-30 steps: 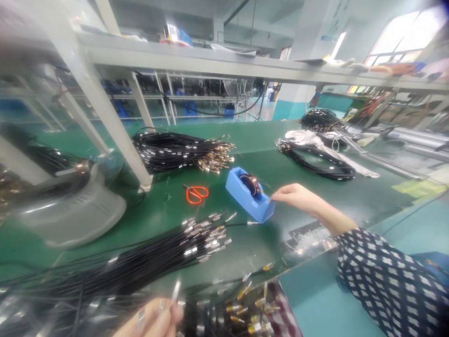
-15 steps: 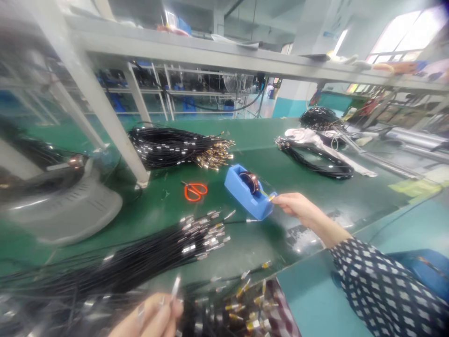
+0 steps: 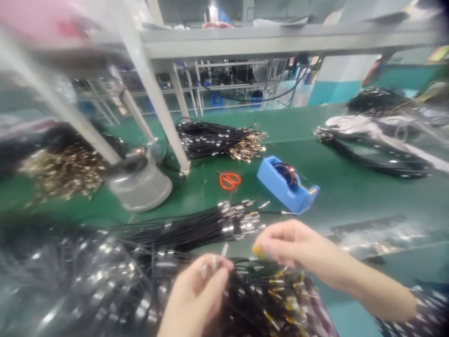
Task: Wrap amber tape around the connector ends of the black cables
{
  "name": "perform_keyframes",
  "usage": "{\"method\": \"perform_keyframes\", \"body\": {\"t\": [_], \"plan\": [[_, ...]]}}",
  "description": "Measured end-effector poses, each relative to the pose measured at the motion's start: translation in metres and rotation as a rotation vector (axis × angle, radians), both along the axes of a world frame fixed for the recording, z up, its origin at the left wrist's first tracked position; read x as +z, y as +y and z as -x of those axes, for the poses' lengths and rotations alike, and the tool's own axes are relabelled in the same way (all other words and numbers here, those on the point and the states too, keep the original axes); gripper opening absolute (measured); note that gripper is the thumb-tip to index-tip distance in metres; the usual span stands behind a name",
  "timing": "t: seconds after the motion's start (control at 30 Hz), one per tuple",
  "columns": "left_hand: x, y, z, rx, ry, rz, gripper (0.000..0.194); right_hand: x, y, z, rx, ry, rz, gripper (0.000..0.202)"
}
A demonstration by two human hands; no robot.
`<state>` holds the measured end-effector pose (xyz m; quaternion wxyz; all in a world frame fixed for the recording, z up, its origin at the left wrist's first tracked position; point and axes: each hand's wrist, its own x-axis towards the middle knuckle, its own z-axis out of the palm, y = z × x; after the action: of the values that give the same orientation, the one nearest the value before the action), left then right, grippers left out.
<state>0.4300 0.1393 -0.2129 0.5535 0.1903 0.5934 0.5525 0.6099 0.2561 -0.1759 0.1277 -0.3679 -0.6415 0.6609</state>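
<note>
Green desk (image 3: 351,187) carries everything, biggest first: loose bundle of black cables (image 3: 168,231) lying across the front, silver-tipped ends fanned out toward the middle. A second pile of cables (image 3: 266,299) with gold-coloured ends sits right under both hands, at the near edge.

Left hand (image 3: 196,299): fingers closed, pinching a few silver cable tips (image 3: 224,250) upright between thumb and forefinger. Right hand (image 3: 291,245): fingers closed on a small amber piece of tape (image 3: 257,252), held just beside those tips, not touching as far as I can tell. Frame is blurred, so tape length is unreadable.

Judgement on doing this step well: keep the tips flush and parallel in the left pinch, lay the tape square across them, hold tension, avoid letting the adhesive fold onto itself or snag neighbouring cables in the pile below.

Containers: the only real holder is the blue tape dispenser (image 3: 286,187), mid-desk, well apart from the hands. It holds one roll of amber tape (image 3: 286,172) in its well; a short yellowish tab shows at the cutter end.

Smaller items: orange scissors (image 3: 229,180) flat on the desk, just left of the dispenser, between it and the white frame leg (image 3: 164,117).
</note>
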Motion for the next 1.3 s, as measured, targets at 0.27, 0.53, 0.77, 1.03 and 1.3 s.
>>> {"method": "perform_keyframes", "body": {"t": [0.27,0.53,0.77,1.03,1.3], "plan": [[0.009,-0.006,-0.007,0.127,0.191,-0.11,0.019,0.006,-0.016,0.033,0.135,-0.133,-0.009,0.048],[0.013,-0.005,-0.017,0.129,0.338,-0.152,0.014,0.015,-0.027,0.031,0.129,-0.199,-0.017,0.026],[-0.004,-0.008,-0.002,-0.011,0.208,-0.127,0.032,0.005,-0.028,0.038,0.047,-0.161,-0.003,0.029],[-0.004,-0.006,0.009,0.089,-0.066,-0.139,0.04,-0.007,-0.035,0.043,-0.06,-0.064,-0.542,0.022],[-0.005,-0.008,0.009,0.061,-0.041,-0.216,0.041,-0.004,-0.032,0.045,-0.134,0.025,-0.522,0.013]]}}
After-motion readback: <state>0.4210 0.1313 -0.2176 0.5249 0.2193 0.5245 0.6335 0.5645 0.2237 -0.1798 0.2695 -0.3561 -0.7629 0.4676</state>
